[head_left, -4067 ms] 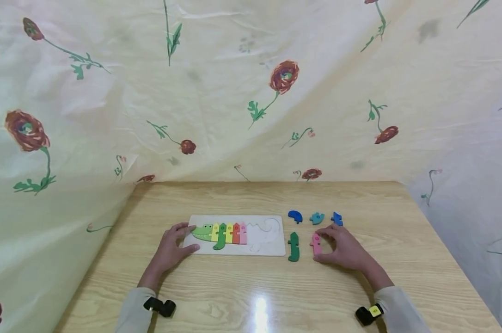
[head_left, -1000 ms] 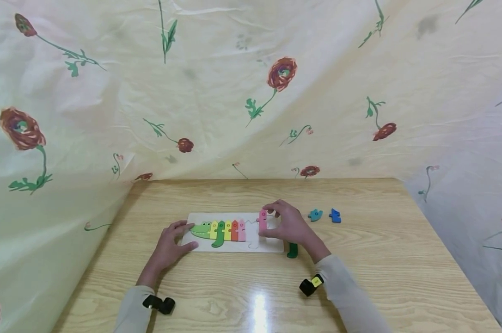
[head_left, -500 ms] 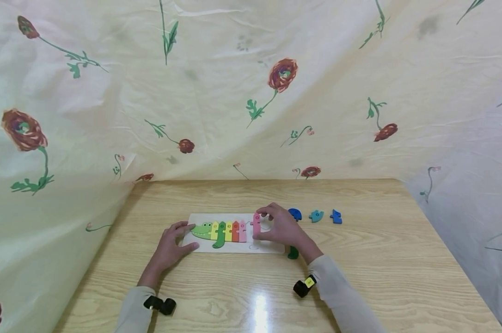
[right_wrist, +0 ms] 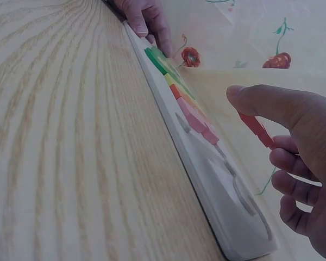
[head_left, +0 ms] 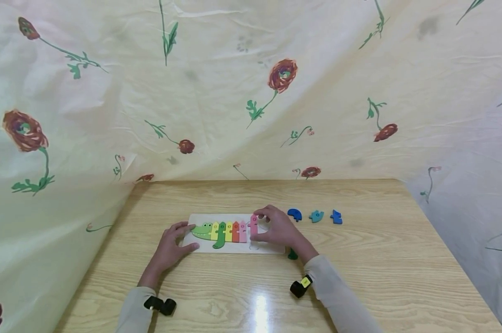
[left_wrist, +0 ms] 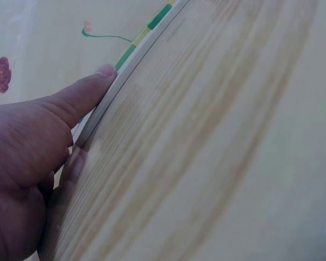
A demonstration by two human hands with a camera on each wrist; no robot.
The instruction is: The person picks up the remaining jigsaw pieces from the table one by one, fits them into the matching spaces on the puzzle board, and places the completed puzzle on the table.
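Note:
A white puzzle board carries a crocodile picture, its green head at the left, then a row of yellow, green, red and pink pieces. At the board's left end, my left hand grips it between thumb and fingers. My right hand pinches a pink puzzle piece upright by its two ends, just right of the fitted light pink piece. In the right wrist view, the pinched piece appears raised above the board surface. The outline under the right hand is partly hidden.
Right of the board lie a dark blue piece, a teal piece and a blue piece. A dark green piece is mostly hidden by my right forearm. Floral cloth hangs behind the wooden table.
My right hand picked the pink piece off the table at the right, brought it over the board, and has since shifted left toward the fitted row. The left hand stays put.

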